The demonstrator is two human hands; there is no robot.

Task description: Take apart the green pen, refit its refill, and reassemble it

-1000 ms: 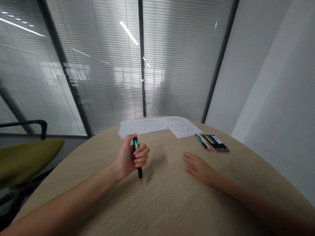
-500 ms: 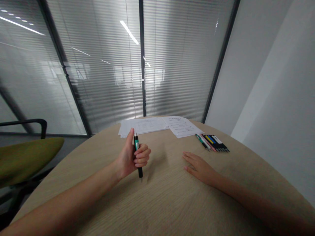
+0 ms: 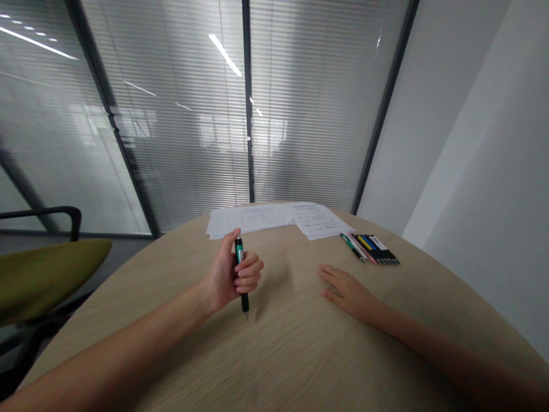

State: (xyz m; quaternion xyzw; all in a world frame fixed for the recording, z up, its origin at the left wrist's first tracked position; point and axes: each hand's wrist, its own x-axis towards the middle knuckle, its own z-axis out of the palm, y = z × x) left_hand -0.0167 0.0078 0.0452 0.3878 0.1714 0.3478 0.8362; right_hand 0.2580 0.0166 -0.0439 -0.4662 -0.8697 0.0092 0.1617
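Observation:
My left hand (image 3: 229, 274) is closed in a fist round a green and black pen (image 3: 241, 274), held upright with its tip just above the round wooden table (image 3: 283, 349). The thumb rests on the pen's top button. My right hand (image 3: 347, 292) lies flat on the table to the right, fingers stretched out, holding nothing. A row of several pens (image 3: 371, 249) lies beyond the right hand, near the table's far right edge.
White printed sheets (image 3: 270, 220) are spread at the far edge of the table. A chair with an olive-green seat (image 3: 43, 277) stands at the left. Glass walls with blinds rise behind the table, and a white wall runs along the right.
The left thumb lifted off the pen's top, then came back down onto it. The pen and both hands have stayed in place.

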